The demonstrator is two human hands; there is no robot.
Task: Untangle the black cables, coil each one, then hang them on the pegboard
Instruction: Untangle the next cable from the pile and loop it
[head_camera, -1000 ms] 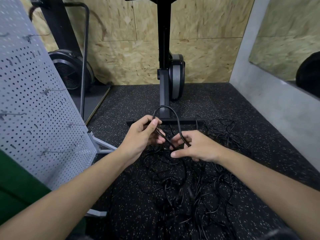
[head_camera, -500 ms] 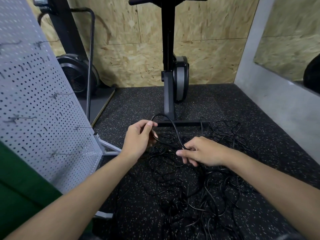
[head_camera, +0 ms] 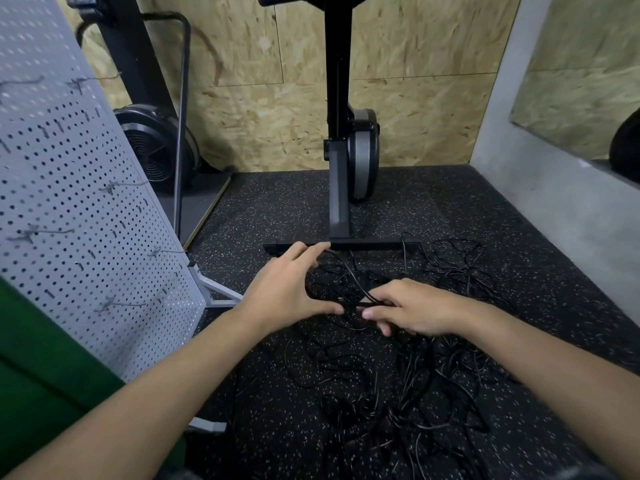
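A tangle of thin black cables (head_camera: 408, 382) lies spread on the speckled black floor in front of me. My right hand (head_camera: 415, 311) pinches one black cable (head_camera: 349, 275) at its fingertips, low over the pile. That cable runs up and left to the fingertips of my left hand (head_camera: 284, 289), which is stretched in a wide C with the thumb close to my right fingers. The grey pegboard (head_camera: 69, 202), with several metal hooks and nothing hung on it, leans at the left.
A black exercise machine post (head_camera: 337, 188) stands behind the pile, and its base bar (head_camera: 367, 244) touches the cables' far edge. A fan machine (head_camera: 152, 150) sits behind the pegboard. The pegboard's grey foot (head_camera: 218, 294) juts out on the floor. A grey wall (head_camera: 554, 220) closes the right.
Both hands have dropped lower toward the pile. The raised cable loop has flattened, my left hand has spread wider, and the hands have come closer together.
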